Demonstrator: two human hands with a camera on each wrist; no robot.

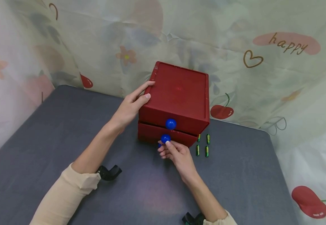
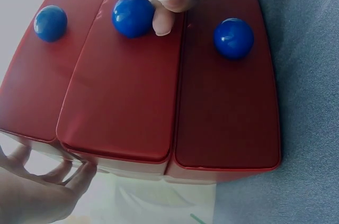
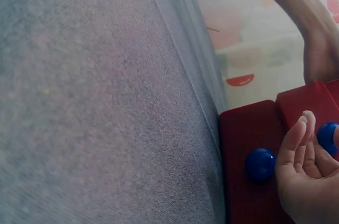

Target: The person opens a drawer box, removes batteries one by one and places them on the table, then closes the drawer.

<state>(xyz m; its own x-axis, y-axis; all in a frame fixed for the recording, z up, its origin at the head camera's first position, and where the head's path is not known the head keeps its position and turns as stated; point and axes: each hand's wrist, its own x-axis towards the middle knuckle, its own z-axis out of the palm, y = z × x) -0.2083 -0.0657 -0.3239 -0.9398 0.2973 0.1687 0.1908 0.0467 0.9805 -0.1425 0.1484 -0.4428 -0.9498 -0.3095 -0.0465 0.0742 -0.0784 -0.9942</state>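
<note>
A red cabinet (image 1: 180, 90) stands on the table with three drawers, each bearing a round blue knob. My right hand (image 1: 180, 156) pinches the middle drawer's knob (image 1: 165, 138) between thumb and fingers. That middle drawer (image 2: 122, 91) sticks out slightly past the drawers beside it in the left wrist view. My left hand (image 1: 129, 107) rests against the cabinet's left side, thumb and a finger at the top edge, fingers fairly straight. Above the held knob is the top knob (image 1: 170, 124). The bottom knob (image 3: 260, 164) is partly hidden behind my right hand in the head view.
Several small green batteries (image 1: 206, 151) stand or lie on the grey table (image 1: 140, 181) to the right of the cabinet. A patterned curtain (image 1: 101, 47) hangs close behind the cabinet. Black wrist mounts (image 1: 109, 172) sit on both forearms.
</note>
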